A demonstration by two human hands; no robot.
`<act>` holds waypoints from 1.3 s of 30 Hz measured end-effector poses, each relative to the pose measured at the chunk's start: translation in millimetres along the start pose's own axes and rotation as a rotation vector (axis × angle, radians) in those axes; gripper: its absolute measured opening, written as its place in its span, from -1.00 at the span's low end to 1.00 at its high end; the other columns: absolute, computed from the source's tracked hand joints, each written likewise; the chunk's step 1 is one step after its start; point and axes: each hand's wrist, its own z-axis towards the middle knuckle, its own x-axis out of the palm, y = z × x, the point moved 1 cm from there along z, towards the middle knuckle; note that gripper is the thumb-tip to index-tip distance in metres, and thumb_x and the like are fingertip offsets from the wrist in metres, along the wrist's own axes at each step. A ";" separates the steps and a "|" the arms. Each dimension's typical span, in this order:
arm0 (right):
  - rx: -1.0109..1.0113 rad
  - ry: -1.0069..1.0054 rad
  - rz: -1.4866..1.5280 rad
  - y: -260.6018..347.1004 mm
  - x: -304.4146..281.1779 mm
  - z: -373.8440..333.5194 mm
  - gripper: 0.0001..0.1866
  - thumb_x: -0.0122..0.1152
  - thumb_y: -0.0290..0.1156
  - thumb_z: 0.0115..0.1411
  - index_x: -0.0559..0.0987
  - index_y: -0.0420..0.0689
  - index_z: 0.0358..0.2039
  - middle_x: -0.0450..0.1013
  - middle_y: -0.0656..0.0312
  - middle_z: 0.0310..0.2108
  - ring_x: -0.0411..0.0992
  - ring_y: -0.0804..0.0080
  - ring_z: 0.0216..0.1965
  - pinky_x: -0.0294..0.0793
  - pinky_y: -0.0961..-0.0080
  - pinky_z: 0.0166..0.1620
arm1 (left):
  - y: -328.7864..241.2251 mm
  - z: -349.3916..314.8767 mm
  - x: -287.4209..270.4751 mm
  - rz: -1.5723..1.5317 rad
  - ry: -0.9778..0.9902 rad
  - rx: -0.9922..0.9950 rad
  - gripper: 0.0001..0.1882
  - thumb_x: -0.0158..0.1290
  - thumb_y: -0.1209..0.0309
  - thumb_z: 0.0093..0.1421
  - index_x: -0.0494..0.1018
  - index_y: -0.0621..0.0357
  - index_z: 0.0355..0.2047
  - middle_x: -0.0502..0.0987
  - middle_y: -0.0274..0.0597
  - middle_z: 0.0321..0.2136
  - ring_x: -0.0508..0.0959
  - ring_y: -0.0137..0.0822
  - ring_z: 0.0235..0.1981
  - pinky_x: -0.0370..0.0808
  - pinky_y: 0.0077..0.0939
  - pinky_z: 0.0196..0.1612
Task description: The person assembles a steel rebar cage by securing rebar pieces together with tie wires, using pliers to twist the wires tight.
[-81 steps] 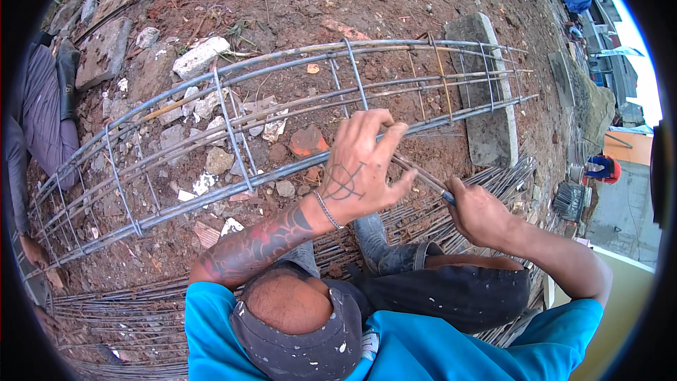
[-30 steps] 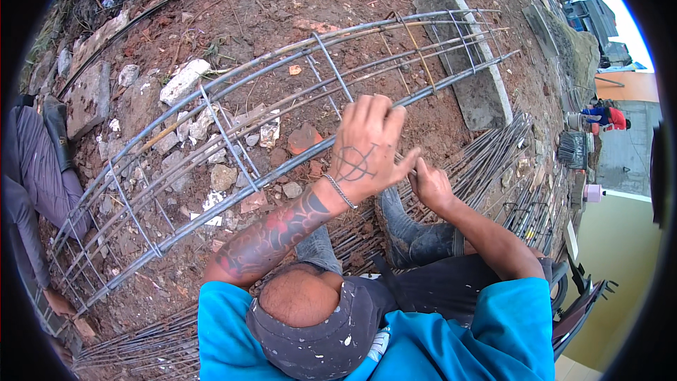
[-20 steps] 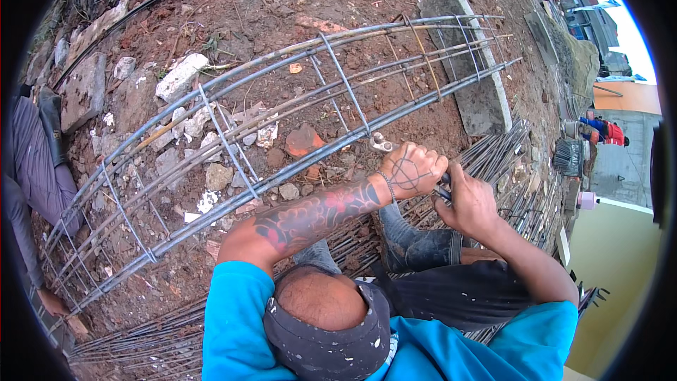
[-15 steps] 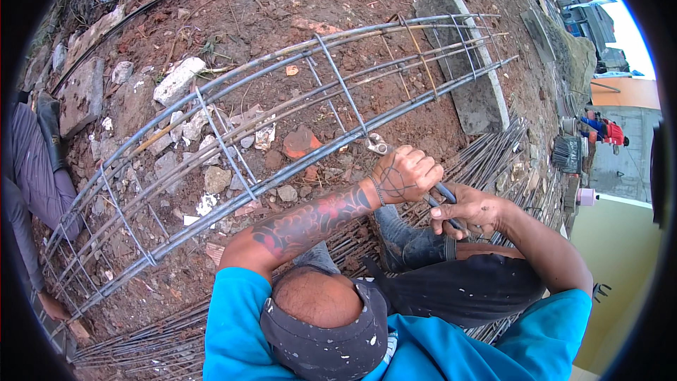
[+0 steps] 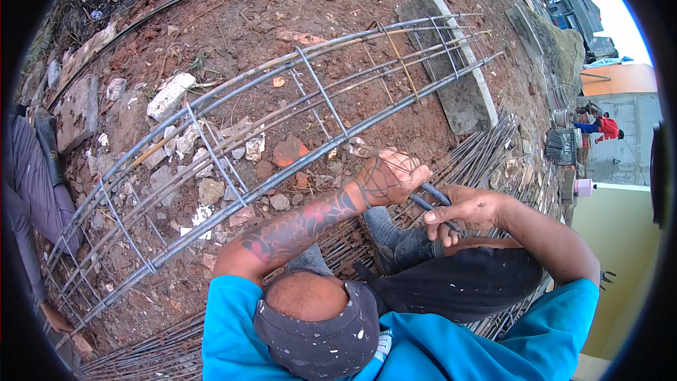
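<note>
My left hand (image 5: 392, 173) is closed around the neck of a pair of metal pincers. Their jaws (image 5: 358, 147) sit at the near bars of a long rebar cage (image 5: 282, 176), beside a cross stirrup. Behind my left hand the dark handles (image 5: 431, 196) stick out toward my right hand (image 5: 462, 210), whose fingers are wrapped around them. Thin dark lines cross the back of my left hand; whether they are wire or ink I cannot tell. The cage stretches from lower left to upper right above rubble and soil.
Loose rebar (image 5: 486, 144) lies on the right, with more (image 5: 155, 353) along the lower left. A concrete slab (image 5: 458, 92) supports the cage's far end. At the left edge, a co-worker's hand (image 5: 56, 317) is near the cage's end. Another person in red (image 5: 608, 127) is farther off.
The whole view has shifted slightly, so the cage appears farther left. Both my hands keep their hold on the pincers, and the jaws sit slightly farther left along the near bars.
</note>
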 end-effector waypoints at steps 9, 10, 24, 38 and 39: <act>-0.217 -0.789 -1.530 6.0 4.5 6.5 -0.84 -0.07 -0.43 0.14 0.42 -0.25 -0.35 0.51 -0.02 -0.55 0.55 0.13 -0.53 0.54 0.27 -0.48 | -75.3 37.0 -25.5 0.228 0.123 -0.356 -0.39 0.04 0.45 -0.01 0.24 0.56 0.05 0.33 0.30 0.05 0.33 0.10 0.13 0.15 -0.13 0.25; -0.220 -0.797 -1.578 8.6 1.3 6.1 -0.84 -0.06 -0.43 0.14 0.42 -0.25 -0.33 0.51 0.01 -0.55 0.55 0.14 -0.54 0.54 0.29 -0.47 | -78.5 39.6 -37.4 0.115 0.196 -0.399 -0.34 0.06 0.41 -0.01 0.20 0.59 0.08 0.30 0.33 0.07 0.30 0.11 0.15 0.15 -0.14 0.26; -0.442 -0.563 -1.344 37.9 -29.7 -14.3 -0.59 0.27 -0.28 0.00 0.32 -0.27 -0.30 0.47 -0.02 -0.41 0.54 0.16 -0.39 0.51 0.32 -0.35 | 5.1 27.2 -3.6 0.088 -0.051 -0.168 -0.75 0.22 0.32 -0.08 0.40 0.18 -0.53 0.48 -0.22 -0.65 0.55 -0.07 -0.56 0.47 -0.22 -0.47; -0.475 -0.282 -1.024 31.3 -60.4 -3.8 -0.80 0.15 -0.45 0.03 0.45 -0.26 -0.33 0.53 0.01 -0.49 0.57 0.18 -0.36 0.53 0.28 -0.28 | -2.9 39.7 -1.7 0.321 0.114 -0.132 -0.79 0.16 0.39 0.01 0.41 0.20 -0.38 0.49 -0.20 -0.59 0.59 -0.16 -0.51 0.52 -0.27 -0.45; -0.226 -0.038 -0.720 34.6 -62.7 0.1 -0.78 0.15 -0.46 0.03 0.48 -0.31 -0.32 0.54 -0.08 -0.46 0.58 0.17 -0.33 0.55 0.28 -0.28 | -7.6 37.6 5.2 0.309 0.140 -0.100 -0.79 0.16 0.39 0.01 0.41 0.20 -0.38 0.49 -0.20 -0.59 0.59 -0.16 -0.51 0.52 -0.27 -0.45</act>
